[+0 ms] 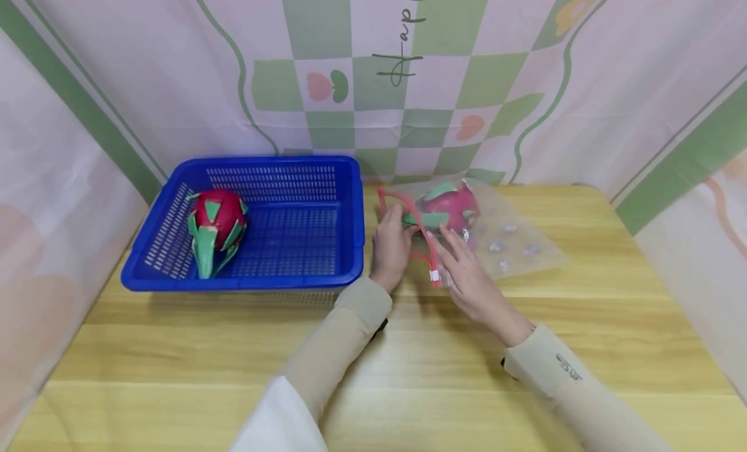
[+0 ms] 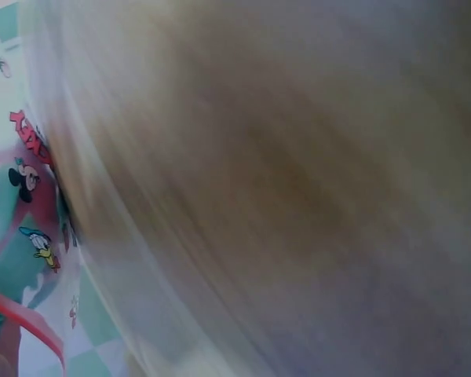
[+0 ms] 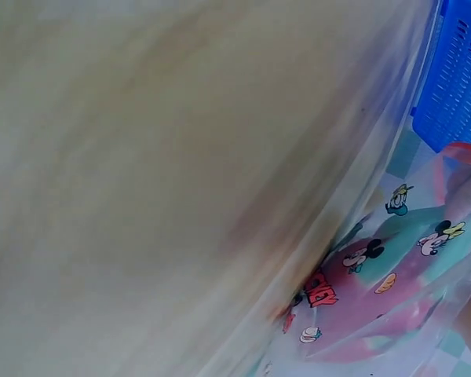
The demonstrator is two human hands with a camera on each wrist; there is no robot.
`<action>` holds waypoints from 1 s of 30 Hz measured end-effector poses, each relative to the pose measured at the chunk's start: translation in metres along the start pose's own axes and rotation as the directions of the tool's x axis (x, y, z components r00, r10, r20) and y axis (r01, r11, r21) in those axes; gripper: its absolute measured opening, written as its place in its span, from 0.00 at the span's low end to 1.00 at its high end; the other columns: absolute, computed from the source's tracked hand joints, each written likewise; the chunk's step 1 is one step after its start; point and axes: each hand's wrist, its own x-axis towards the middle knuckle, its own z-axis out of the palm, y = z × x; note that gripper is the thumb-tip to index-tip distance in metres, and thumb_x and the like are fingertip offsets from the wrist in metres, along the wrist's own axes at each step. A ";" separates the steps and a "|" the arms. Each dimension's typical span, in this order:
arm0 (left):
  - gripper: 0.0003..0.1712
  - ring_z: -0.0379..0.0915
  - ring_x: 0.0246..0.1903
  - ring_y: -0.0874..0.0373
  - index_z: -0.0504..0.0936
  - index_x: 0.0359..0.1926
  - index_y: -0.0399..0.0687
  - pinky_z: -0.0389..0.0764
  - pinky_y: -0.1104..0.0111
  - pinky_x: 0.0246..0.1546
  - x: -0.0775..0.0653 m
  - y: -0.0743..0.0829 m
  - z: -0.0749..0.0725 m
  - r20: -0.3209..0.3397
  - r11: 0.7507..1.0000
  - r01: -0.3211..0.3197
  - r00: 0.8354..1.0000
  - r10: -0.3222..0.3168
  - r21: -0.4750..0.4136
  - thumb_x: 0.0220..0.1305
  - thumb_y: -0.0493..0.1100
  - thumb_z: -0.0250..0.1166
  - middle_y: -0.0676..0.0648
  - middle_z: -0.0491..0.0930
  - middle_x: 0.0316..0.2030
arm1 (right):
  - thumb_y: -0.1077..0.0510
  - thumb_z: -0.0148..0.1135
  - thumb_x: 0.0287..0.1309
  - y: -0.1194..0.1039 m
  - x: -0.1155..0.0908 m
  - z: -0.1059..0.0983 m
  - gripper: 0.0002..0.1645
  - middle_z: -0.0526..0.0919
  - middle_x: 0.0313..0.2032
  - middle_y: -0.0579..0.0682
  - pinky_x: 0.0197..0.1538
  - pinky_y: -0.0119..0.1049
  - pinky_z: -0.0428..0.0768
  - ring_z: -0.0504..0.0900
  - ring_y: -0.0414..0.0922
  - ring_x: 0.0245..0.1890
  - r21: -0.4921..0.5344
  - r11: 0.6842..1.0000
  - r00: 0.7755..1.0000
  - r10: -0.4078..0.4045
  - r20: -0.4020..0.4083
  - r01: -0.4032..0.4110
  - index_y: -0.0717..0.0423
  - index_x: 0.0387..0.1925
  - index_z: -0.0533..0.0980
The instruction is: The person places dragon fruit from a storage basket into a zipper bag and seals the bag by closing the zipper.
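Left hand [image 1: 390,248]: set at the bag's mouth, the green tail of the bagged fruit pinched between thumb and fingers.
Right hand [image 1: 474,283]: laid over the bag near its mouth, fingers extended; whether any film is pinched cannot be told.
Bagged fruit: one round, pink-red dragon fruit [image 1: 458,205] with green scales and a long green tail; body seen through the film, just beyond the fingers of both hands, tail pointed toward the left fingers.
Bag: one clear plastic zip bag [image 1: 513,212], printed with small cartoon figures and red lettering; spread flat to the right of the right fingers.
Closure: one red zip strip [image 1: 430,238], parted, run between the two hands; white slider [image 1: 434,275] placed just beside the right hand.
Basket: one blue rectangular perforated plastic basket [image 1: 242,284], stood left of the left fingers.
Basket contents: one red dragon fruit [image 1: 218,209] with green scales, well apart from the fingers.
Support: pale wood-grain tabletop [image 1: 408,387], beneath both hands.
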 end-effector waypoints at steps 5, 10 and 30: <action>0.13 0.81 0.42 0.57 0.74 0.39 0.45 0.81 0.67 0.41 0.001 -0.001 0.002 -0.019 1.000 0.023 1.000 -0.023 -0.013 0.56 0.39 0.69 0.49 0.82 0.39 | 0.57 0.38 0.73 0.001 -0.002 0.001 0.29 0.53 0.71 0.67 0.66 0.68 0.55 0.51 0.67 0.71 -0.005 1.000 1.000 -0.010 0.000 0.010 0.55 0.73 0.52; 0.13 0.82 0.43 0.54 0.74 0.43 0.44 0.82 0.66 0.42 0.003 0.001 0.003 0.007 0.992 0.121 0.993 -0.121 -0.046 0.58 0.36 0.67 0.47 0.82 0.42 | 0.59 0.40 0.72 0.001 -0.001 0.001 0.30 0.52 0.72 0.67 0.67 0.67 0.55 0.51 0.66 0.71 -0.027 1.000 1.000 -0.004 0.004 0.004 0.56 0.73 0.52; 0.24 0.75 0.57 0.54 0.78 0.57 0.49 0.77 0.63 0.56 0.008 0.002 0.007 0.201 0.961 0.269 0.946 -0.252 -0.058 0.58 0.40 0.67 0.48 0.79 0.57 | 0.66 0.51 0.59 -0.009 0.011 -0.001 0.40 0.57 0.70 0.66 0.67 0.67 0.56 0.55 0.64 0.70 -0.060 0.998 0.996 -0.018 -0.093 0.013 0.61 0.72 0.52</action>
